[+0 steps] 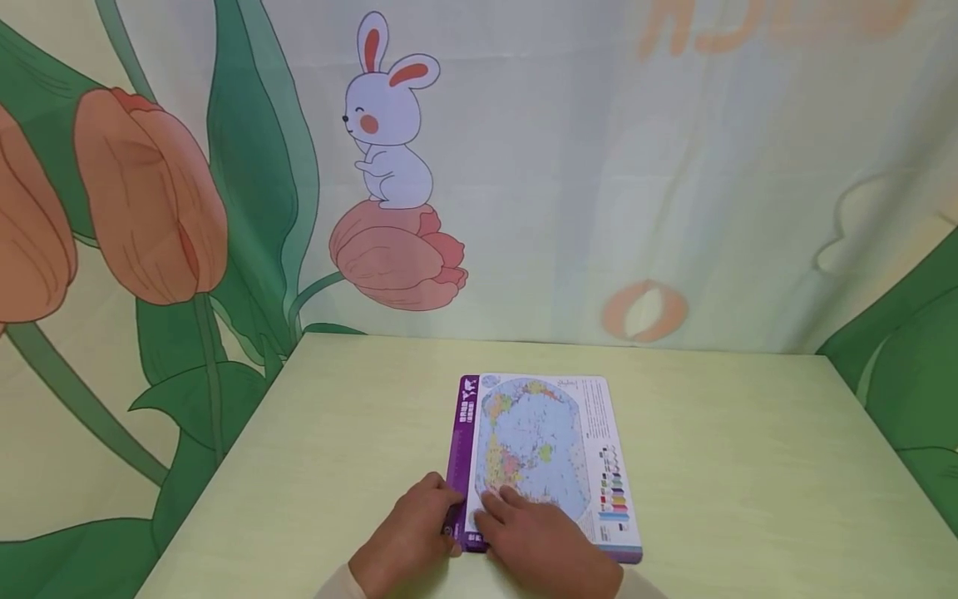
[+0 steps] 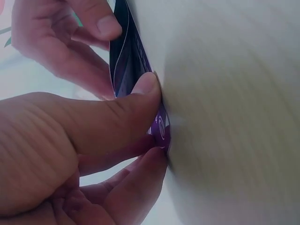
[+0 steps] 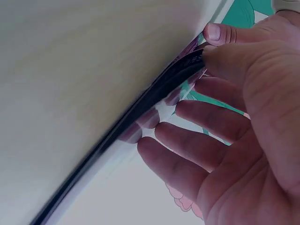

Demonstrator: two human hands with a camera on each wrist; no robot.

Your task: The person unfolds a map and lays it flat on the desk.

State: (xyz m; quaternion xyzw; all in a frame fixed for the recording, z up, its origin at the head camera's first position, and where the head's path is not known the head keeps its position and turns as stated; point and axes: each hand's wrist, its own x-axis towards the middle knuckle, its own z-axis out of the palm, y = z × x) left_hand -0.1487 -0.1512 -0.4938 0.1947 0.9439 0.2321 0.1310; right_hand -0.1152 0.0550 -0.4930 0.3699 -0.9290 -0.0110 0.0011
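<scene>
Our left hand [image 1: 407, 534] and right hand [image 1: 545, 542] pinch the world map [image 1: 535, 424] near its close left corner, long axis pointing away.

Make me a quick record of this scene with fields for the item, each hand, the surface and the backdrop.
Item: world map, printed side up, purple strip along its left side
Left hand: grips the near end of the purple strip
Right hand: fingers on the printed face, thumb at the near edge, where layers part
Surface: pale table
Backdrop: cloth showing tulips and a white rabbit
</scene>
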